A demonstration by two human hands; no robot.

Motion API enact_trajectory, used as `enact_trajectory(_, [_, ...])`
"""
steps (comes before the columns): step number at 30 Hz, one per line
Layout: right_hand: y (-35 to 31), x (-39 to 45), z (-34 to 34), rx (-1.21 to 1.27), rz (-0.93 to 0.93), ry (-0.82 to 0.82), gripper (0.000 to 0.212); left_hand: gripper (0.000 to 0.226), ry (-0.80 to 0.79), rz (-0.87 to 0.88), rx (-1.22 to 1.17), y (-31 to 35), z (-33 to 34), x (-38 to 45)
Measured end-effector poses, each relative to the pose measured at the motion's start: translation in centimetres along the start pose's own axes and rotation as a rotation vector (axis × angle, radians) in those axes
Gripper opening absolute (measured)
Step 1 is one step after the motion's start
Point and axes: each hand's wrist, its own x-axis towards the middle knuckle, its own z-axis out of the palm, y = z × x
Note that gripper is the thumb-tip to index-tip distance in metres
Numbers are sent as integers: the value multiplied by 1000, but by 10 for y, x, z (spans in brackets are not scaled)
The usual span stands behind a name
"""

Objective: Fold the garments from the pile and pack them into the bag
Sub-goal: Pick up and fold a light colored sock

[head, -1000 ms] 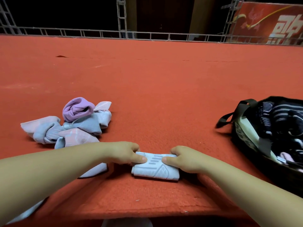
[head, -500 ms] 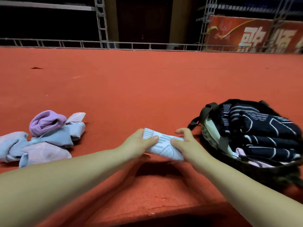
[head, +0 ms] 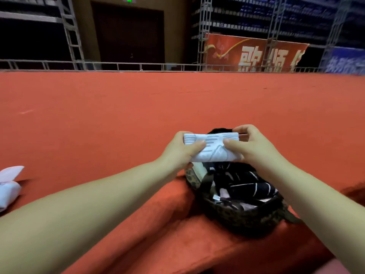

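Note:
A folded pale blue-white garment with a line pattern hangs in the air above the open dark bag. My left hand grips its left end, thumb on top. My right hand grips its right end the same way. The bag stands on the red carpet near the front edge and holds dark striped folded clothes and something pink. Only the edge of the pile of pastel garments shows at the far left.
The red carpeted platform stretches far ahead to a metal railing. Scaffolding and a red banner stand behind it. The platform's front edge runs below the bag.
Both hands lifted the folded garment off the carpet and carried it right, from in front of me to above the bag. The view swung right, so the pile slid to the left edge.

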Motion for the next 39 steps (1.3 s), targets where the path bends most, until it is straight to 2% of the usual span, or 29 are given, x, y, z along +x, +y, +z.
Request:
enact_trajectory(4, [9, 56, -30, 10, 68, -4, 18, 35, 58, 52, 8, 21, 32, 44])
enact_trajectory(8, [19, 105, -49, 38, 79, 33, 9, 51, 47, 51, 87, 29, 50, 89])
enact_trajectory(11, [38, 130, -52, -45, 120, 21, 10, 43, 49, 30, 312, 17, 56, 115])
enact_trajectory(12, [45, 136, -52, -80, 128, 17, 11, 48, 80, 19, 406, 11, 57, 123])
enact_trajectory(14, [59, 146, -51, -211, 138, 4, 17, 65, 127, -10, 556, 5, 60, 131])
enact_trajectory(16, [64, 149, -52, -572, 76, 17, 33, 71, 105, -42, 657, 1, 64, 136])
enact_trajectory(17, [62, 147, -53, -752, -12, 64, 38, 73, 80, -59, 670, 0, 66, 138])
enact_trajectory(19, [52, 134, -51, -886, -241, 91, 33, 76, 36, -77, 631, -5, 67, 141])
enact_trajectory(20, [50, 129, -50, -877, -308, 11, 32, 76, 18, -76, 597, -9, 66, 144])
enact_trajectory(23, [51, 113, -40, -791, -317, -408, 46, 57, -70, -42, 472, -11, 60, 151])
enact_trajectory(24, [57, 113, -36, -811, -335, -477, 52, 51, -81, -41, 436, -9, 57, 153])
enact_trajectory(27, [74, 108, -34, -948, -294, -512, 76, 45, -33, -117, 356, -10, 46, 160])
enact_trajectory(29, [74, 100, -34, -982, -285, -519, 82, 40, -62, -135, 399, -16, 42, 161])
enact_trajectory(31, [69, 95, -33, -1000, -302, -554, 76, 33, -119, -127, 391, -21, 41, 159])
enact_trajectory(33, [63, 95, -34, -1002, -251, -607, 67, 29, -159, -128, 341, -21, 42, 158])
enact_trajectory(35, [64, 99, -35, -1019, -197, -669, 67, 27, -180, -142, 316, -19, 45, 160])
enact_trajectory(37, [69, 102, -35, -1044, -182, -717, 77, 19, -201, -134, 346, -17, 49, 165])
enact_trajectory(39, [76, 105, -34, -1052, -177, -715, 96, 13, -203, -113, 405, -16, 54, 170])
